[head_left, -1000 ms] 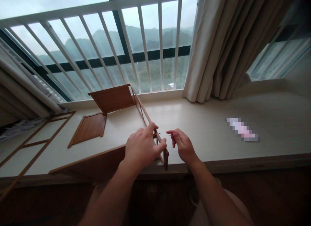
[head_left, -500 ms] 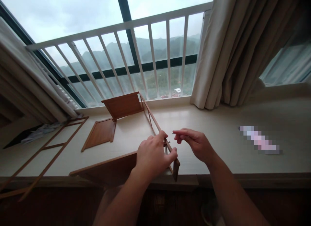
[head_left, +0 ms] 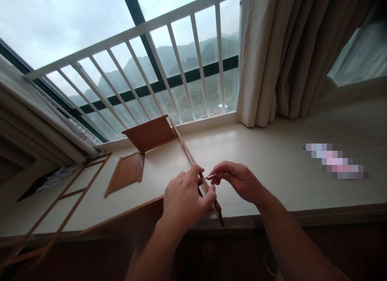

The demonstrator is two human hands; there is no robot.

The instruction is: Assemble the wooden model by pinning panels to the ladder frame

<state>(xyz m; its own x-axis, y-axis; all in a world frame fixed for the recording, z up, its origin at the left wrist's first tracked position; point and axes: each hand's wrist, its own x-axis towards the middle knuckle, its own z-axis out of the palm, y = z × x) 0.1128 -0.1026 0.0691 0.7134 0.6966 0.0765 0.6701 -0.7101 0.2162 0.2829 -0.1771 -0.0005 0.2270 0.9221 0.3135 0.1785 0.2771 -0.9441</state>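
Note:
My left hand is closed around the narrow side frame of a brown wooden piece, its thumb on the near right face and its fingers over the top. In my right hand a thin silver rod-like tool is pinched; its tip meets the outer face of that frame beside my left thumb. Joined to the frame's far end stands a brown panel. Another brown panel extends left from behind my left hand, partly hidden by it.
A loose brown panel lies flat on the pale window ledge. Farther left rests a ladder-like wooden frame, overhanging the front edge. A blurred pinkish item lies on the right. White railing and curtains border the back.
My right hand has moved left and nearer, bringing the silver tool's tip to the frame where a small screw stuck out. My left hand keeps its hold. The view has tilted slightly.

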